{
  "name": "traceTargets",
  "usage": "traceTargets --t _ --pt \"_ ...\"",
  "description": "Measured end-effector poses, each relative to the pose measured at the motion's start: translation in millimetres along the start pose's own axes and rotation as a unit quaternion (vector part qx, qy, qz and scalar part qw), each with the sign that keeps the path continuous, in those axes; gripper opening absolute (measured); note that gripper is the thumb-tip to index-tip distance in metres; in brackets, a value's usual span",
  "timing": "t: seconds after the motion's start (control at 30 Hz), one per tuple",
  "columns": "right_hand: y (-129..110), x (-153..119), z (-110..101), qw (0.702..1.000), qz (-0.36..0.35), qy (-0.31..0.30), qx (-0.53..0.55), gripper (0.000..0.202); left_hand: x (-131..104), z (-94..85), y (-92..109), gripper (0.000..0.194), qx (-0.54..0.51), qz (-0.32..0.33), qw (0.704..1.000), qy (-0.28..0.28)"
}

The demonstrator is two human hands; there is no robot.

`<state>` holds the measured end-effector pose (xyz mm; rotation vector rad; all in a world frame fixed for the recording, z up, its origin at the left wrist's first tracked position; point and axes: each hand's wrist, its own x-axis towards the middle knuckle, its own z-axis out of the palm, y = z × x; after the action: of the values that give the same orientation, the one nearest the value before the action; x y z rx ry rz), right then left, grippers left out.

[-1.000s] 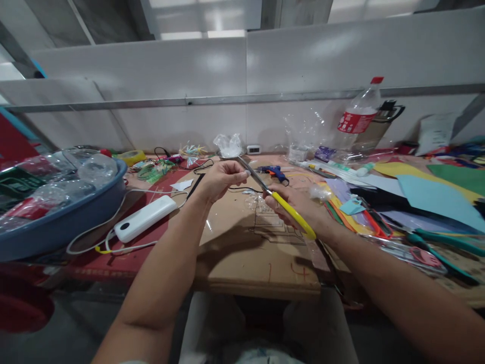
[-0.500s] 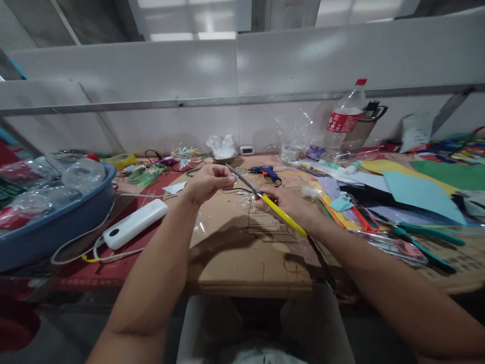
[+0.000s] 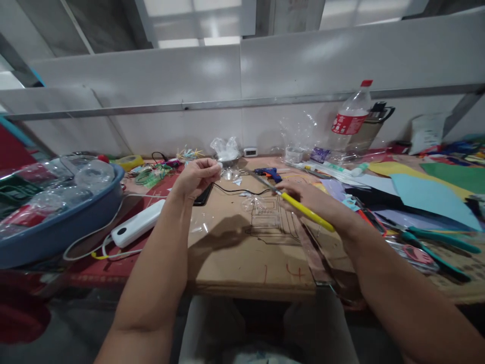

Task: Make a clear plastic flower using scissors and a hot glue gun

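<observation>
Over the brown cardboard [image 3: 227, 263], my left hand [image 3: 199, 177] is closed in a pinch, with a small pale, partly see-through piece [image 3: 220, 166] at its fingertips. My right hand [image 3: 308, 194] grips yellow-handled scissors [image 3: 308, 211], seen nearly edge-on. Their grey blades point up and to the left, apart from my left hand. Beneath the hands, clear plastic scraps [image 3: 254, 203] lie on the cardboard near a black line drawing. A dark phone-like object [image 3: 203, 196] is partly hidden behind my left wrist.
On the left are a blue basin [image 3: 76, 215] of plastic bottles and a white power bank [image 3: 138, 222] with a cable. A blue glue gun [image 3: 271, 173] lies behind. To the right are coloured sheets [image 3: 432, 197], green-handled pliers [image 3: 439, 242] and a tall bottle [image 3: 350, 119].
My hands have moved apart: the right hand with the scissors went right, the left slightly left. The scissor blades have left the left fingertips. The view has shifted slightly.
</observation>
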<state>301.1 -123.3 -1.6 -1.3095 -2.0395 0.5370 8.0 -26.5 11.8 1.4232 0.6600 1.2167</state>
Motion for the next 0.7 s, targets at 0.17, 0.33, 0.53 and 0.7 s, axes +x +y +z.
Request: traceTargets --t 0.17,0.33,0.53,0.7 --pt "-1 -1 10 0.971 -0.062 0.175 0.148 0.040 -5 28.8 -7 0.022 0.115 -0.016 0.987 -0.109" --pt "-4 1 24 0.967 -0.060 0.102 0.226 0.048 -14 55.2 -15 0.015 0.194 -0.044 0.957 -0.212" --pt "-2 3 33 0.978 -0.025 0.015 0.208 0.048 -16 64.0 -15 0.016 0.207 -0.055 0.944 -0.250" --pt "-5 3 40 0.980 -0.012 0.034 0.196 0.045 -16 66.3 -19 0.017 0.189 -0.064 0.942 -0.269"
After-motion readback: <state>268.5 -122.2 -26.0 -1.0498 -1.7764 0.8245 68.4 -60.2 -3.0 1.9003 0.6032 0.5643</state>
